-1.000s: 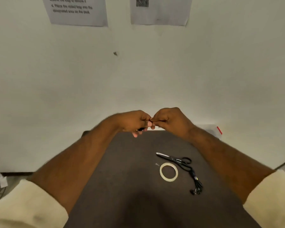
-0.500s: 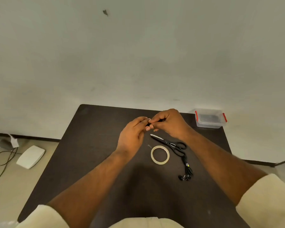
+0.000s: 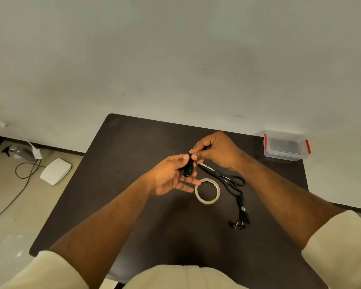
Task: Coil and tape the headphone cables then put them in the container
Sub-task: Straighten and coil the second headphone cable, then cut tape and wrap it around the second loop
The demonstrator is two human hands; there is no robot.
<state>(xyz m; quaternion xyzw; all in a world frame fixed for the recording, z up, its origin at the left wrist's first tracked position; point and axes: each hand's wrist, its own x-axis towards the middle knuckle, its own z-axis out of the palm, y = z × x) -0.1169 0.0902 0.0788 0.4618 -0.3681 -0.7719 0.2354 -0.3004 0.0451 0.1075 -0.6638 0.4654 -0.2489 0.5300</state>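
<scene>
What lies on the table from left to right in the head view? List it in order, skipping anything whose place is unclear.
Left hand gripping the coiled black cable → tape roll → scissors → container with red clips at the table's far right corner. The right hand and the earphones on the table overlap these, so they are left out.

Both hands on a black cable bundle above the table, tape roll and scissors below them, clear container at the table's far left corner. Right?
Not quite: the head view shows the container at the table's far right corner. Both hands, left hand and right hand, do hold the cable bundle.

Two cable bundles [image 3: 188, 166] [image 3: 242, 213], one tape roll [image 3: 207, 191].
</scene>
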